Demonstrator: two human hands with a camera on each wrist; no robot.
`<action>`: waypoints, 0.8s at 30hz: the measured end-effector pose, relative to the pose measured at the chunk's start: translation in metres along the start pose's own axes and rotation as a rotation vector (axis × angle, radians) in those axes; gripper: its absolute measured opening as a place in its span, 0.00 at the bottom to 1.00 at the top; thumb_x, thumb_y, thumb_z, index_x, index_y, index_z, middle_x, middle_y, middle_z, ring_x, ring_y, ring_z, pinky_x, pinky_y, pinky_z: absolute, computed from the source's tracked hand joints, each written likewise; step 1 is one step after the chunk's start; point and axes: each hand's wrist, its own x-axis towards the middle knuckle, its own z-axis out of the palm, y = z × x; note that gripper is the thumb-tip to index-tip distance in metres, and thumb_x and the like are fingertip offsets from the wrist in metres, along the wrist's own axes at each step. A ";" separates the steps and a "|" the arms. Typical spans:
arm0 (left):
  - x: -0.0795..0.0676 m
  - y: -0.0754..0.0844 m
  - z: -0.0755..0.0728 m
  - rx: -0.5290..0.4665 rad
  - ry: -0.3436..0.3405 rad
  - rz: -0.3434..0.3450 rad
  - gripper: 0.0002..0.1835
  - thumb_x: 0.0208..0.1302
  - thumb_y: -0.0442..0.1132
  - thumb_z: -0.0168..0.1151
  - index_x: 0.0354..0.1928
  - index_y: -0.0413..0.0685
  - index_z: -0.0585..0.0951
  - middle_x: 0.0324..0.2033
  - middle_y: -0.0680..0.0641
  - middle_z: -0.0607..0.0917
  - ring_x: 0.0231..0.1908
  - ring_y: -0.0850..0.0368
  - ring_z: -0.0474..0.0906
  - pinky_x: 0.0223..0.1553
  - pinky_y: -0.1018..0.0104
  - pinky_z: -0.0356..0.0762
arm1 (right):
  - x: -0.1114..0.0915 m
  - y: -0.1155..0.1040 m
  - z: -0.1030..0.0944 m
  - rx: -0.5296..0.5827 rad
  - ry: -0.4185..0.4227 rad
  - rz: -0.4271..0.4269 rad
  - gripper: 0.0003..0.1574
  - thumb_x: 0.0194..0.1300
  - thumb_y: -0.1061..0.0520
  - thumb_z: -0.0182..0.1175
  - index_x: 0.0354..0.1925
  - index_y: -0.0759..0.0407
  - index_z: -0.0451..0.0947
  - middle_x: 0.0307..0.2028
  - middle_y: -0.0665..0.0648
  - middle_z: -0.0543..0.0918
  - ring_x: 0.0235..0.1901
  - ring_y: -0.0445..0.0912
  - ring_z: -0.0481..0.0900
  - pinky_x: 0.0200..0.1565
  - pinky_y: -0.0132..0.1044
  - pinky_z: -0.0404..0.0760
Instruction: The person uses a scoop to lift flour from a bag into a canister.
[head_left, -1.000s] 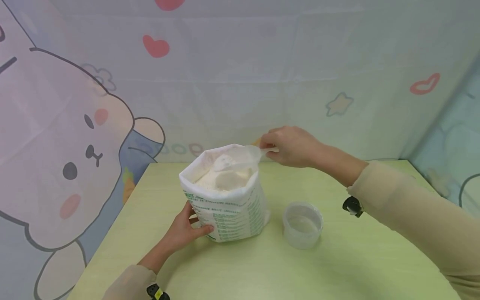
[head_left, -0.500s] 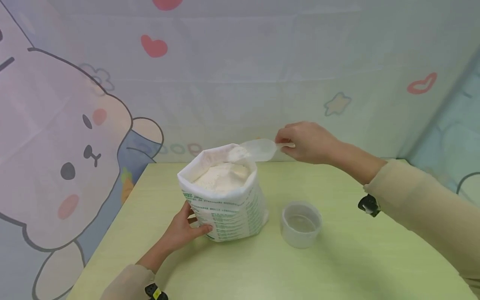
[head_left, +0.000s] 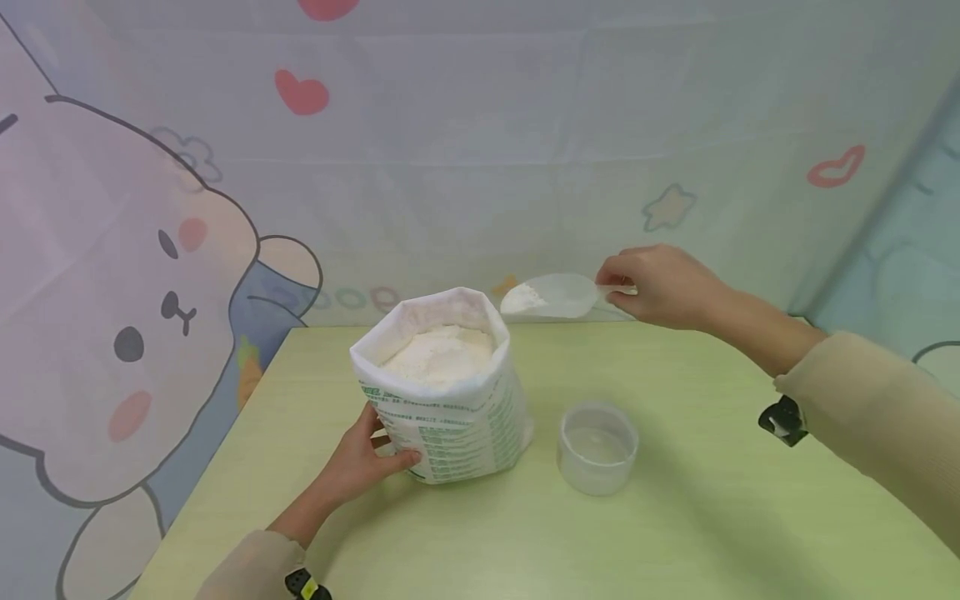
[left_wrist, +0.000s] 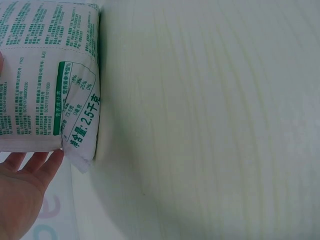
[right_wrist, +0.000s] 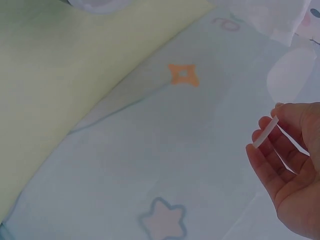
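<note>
My right hand pinches the short handle of a translucent plastic scoop, which is level, with white powder in its front end. The scoop is in the air just right of the mouth of an open white flour bag with green print. Pale flour fills the bag to below its folded rim. With thumb in front and fingers behind, my left hand grips the bag's lower left corner. The left wrist view shows the bag's printed side and fingers at its edge.
A small clear round tub stands on the pale yellow-green table, right of the bag and below the scoop. Behind the table's far edge hangs a cartoon-printed cloth.
My right hand has lifted the scoop out of the bag and moved it right, past the rim, with powder in it. My left hand stays on the bag.
</note>
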 end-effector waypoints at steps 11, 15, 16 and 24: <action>0.001 -0.001 0.001 -0.007 0.002 -0.011 0.39 0.46 0.47 0.73 0.58 0.63 0.61 0.51 0.53 0.74 0.55 0.49 0.69 0.56 0.52 0.72 | -0.025 0.019 0.010 0.015 -0.007 0.010 0.08 0.56 0.63 0.62 0.38 0.58 0.81 0.33 0.51 0.83 0.33 0.45 0.80 0.37 0.41 0.80; -0.001 -0.001 0.001 -0.009 0.002 -0.013 0.39 0.46 0.47 0.73 0.58 0.63 0.61 0.51 0.54 0.74 0.55 0.50 0.69 0.56 0.52 0.73 | -0.033 0.022 0.016 0.010 -0.006 0.011 0.08 0.55 0.63 0.62 0.37 0.57 0.81 0.32 0.50 0.83 0.32 0.44 0.80 0.36 0.41 0.80; -0.001 -0.001 0.001 -0.009 0.002 -0.014 0.38 0.46 0.47 0.73 0.58 0.63 0.61 0.51 0.54 0.74 0.55 0.50 0.69 0.56 0.53 0.73 | -0.035 0.023 0.017 0.009 -0.004 0.008 0.08 0.54 0.63 0.63 0.36 0.57 0.81 0.32 0.50 0.83 0.32 0.44 0.80 0.35 0.41 0.80; -0.001 0.000 0.000 -0.007 0.003 -0.013 0.38 0.46 0.46 0.73 0.57 0.62 0.61 0.51 0.53 0.74 0.55 0.50 0.69 0.56 0.52 0.72 | -0.048 0.027 0.030 0.001 -0.009 -0.016 0.09 0.51 0.65 0.64 0.34 0.57 0.81 0.30 0.49 0.82 0.30 0.43 0.80 0.34 0.38 0.80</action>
